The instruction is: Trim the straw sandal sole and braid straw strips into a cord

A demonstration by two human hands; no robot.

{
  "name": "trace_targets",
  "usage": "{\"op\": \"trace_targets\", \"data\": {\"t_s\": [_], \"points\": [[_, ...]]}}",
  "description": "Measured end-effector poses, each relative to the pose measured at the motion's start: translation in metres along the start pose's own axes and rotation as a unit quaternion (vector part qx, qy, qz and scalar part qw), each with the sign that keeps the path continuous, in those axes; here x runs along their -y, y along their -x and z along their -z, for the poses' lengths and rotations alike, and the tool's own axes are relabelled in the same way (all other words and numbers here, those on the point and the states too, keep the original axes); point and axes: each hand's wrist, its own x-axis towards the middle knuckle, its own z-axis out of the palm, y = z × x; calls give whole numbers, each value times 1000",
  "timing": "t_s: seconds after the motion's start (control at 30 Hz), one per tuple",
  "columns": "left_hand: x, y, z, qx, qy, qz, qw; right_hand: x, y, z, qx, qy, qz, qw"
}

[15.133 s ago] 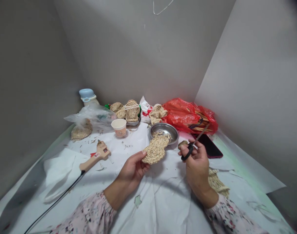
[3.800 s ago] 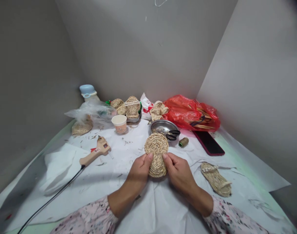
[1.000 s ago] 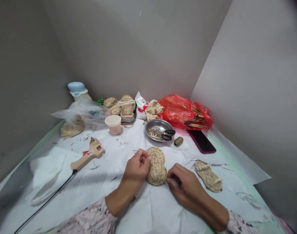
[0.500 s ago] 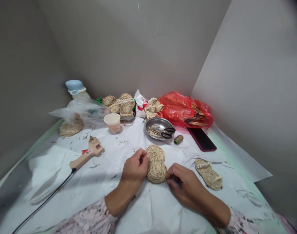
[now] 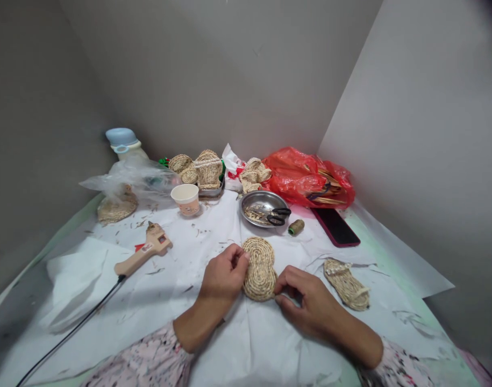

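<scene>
Coiled woven piece (image 5: 259,271): left hand (image 5: 225,271) pinches its left edge; right hand (image 5: 304,295) at lower right edge, grip unclear.

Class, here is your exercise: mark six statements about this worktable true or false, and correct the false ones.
1. The left hand is at the left edge of the woven piece between the hands. True.
2. The right hand holds the scissors. False: the scissors rest in the bowl, handles at its rim.
3. The glue gun lies left of the left hand. True.
4. The cup is tipped on its side. False: the cup stands upright.
5. The spool lies between the bowl and the phone. True.
6. The red bag is nearer the person than the phone. False: the red bag is farther away.
</scene>
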Motion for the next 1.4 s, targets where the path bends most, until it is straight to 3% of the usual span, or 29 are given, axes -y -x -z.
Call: {"op": "trace_targets", "data": {"t_s": [0.3,0.47,1.07,1.23,1.4], "points": [[-1,0,0,6,-30,7,1000,-3,-2,-2,-6,15,-7,1000],[1,-1,-1,4,-10,-1,1000,2,-3,6,29,-13,-2,999],[-1,-1,0,-4,-16,0,1000,1,-4,-1,-14,23,0,1000],[2,-1,-1,1,27,-13,1000,11,-5,13,29,-14,-5,999],[-2,0,2,-21,38,-13,999,6,-1,59,-68,136,-16,988]]}}
